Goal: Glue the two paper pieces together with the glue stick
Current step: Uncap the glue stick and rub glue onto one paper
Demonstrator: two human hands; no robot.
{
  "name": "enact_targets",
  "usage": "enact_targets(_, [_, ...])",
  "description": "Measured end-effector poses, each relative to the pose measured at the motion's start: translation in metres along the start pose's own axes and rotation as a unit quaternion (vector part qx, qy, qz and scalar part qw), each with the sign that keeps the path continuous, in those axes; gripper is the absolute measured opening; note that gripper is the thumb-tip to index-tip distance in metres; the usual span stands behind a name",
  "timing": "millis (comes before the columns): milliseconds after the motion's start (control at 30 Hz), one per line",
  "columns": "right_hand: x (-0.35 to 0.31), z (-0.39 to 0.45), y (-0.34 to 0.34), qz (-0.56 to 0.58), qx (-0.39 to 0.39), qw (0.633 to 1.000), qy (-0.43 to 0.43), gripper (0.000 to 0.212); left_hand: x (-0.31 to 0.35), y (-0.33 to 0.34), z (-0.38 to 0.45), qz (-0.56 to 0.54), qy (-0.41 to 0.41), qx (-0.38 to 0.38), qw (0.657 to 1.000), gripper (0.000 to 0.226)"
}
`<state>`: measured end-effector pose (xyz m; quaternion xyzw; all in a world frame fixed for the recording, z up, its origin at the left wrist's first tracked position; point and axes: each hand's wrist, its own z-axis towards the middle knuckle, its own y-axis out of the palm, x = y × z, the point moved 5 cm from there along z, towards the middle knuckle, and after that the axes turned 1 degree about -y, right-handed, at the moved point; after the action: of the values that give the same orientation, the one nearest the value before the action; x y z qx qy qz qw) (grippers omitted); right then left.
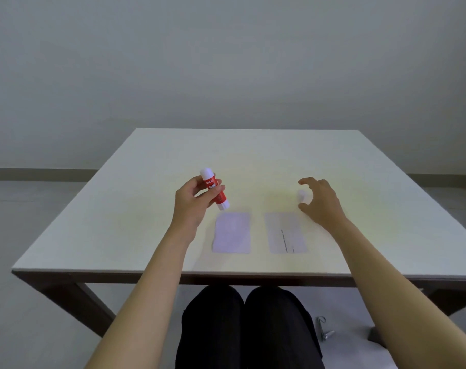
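Pale tabletop [146, 209]: our left hand [193, 202] grips the glue stick [215, 189]; right hand [319, 201] spread over its cap [302, 195]. Papers [232, 232] lie apart near the front edge; next we judge gluing one.

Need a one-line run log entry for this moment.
left hand: holds glue stick | right hand: open beside cap | two paper pieces: flat, apart on table, unglued

Matt smooth table top [146, 209], glossy plastic glue stick [215, 190], thin paper pieces [232, 233]
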<state>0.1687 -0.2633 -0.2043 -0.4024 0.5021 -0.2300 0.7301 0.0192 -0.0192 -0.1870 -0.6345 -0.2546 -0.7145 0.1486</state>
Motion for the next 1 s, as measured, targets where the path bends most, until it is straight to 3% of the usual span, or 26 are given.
enact_targets(100, [-0.028, -0.007, -0.01, 0.054, 0.048, 0.997, -0.01, 0.041, 0.0, 0.011, -0.002, -0.057, -0.011, 0.01, 0.998, 0.012])
enact_targets(167, [-0.058, -0.017, -0.003, 0.187, 0.003, 0.982, -0.015, 0.037, 0.0, 0.021, -0.003, -0.098, -0.02, 0.023, 0.995, 0.013])
enact_targets(267, [-0.101, -0.04, 0.025, 0.415, -0.135, 0.899, -0.042, 0.033, -0.002, 0.036, -0.006, -0.154, -0.036, 0.041, 0.987, 0.021])
enact_targets(367, [-0.114, -0.049, 0.035, 0.505, -0.091, 0.857, -0.043, 0.021, -0.005, 0.04, -0.013, -0.19, -0.041, 0.059, 0.979, 0.021])
enact_targets(467, [-0.115, -0.052, 0.04, 0.497, -0.066, 0.865, -0.031, 0.015, -0.006, 0.034, -0.016, -0.198, -0.039, 0.044, 0.978, 0.015])
enact_targets(567, [-0.117, -0.054, 0.045, 0.489, -0.067, 0.87, 0.022, 0.04, -0.006, 0.032, -0.017, -0.174, -0.047, 0.004, 0.984, 0.01])
enact_targets(667, [-0.119, -0.056, 0.048, 0.5, -0.05, 0.859, 0.095, 0.047, -0.006, 0.035, -0.018, -0.172, -0.046, -0.02, 0.984, 0.011])
enact_targets(733, [-0.12, -0.055, 0.041, 0.496, -0.025, 0.867, 0.051, 0.038, -0.004, 0.034, -0.018, -0.175, -0.035, -0.008, 0.984, 0.012])
enact_targets(800, [-0.122, -0.056, 0.034, 0.492, -0.008, 0.871, -0.019, 0.011, -0.001, 0.032, -0.018, -0.167, -0.025, 0.006, 0.986, 0.01])
enact_targets(867, [-0.117, -0.057, 0.029, 0.49, 0.019, 0.87, -0.041, 0.014, 0.001, 0.034, -0.018, -0.164, -0.019, 0.0, 0.986, 0.009])
enact_targets(900, [-0.115, -0.057, 0.029, 0.501, 0.025, 0.865, -0.03, 0.013, 0.001, 0.036, -0.018, -0.161, -0.018, -0.004, 0.987, 0.01])
enact_targets(1000, [-0.112, -0.057, 0.04, 0.539, -0.04, 0.837, 0.083, 0.039, -0.001, 0.04, -0.02, -0.143, -0.017, -0.013, 0.989, 0.011])
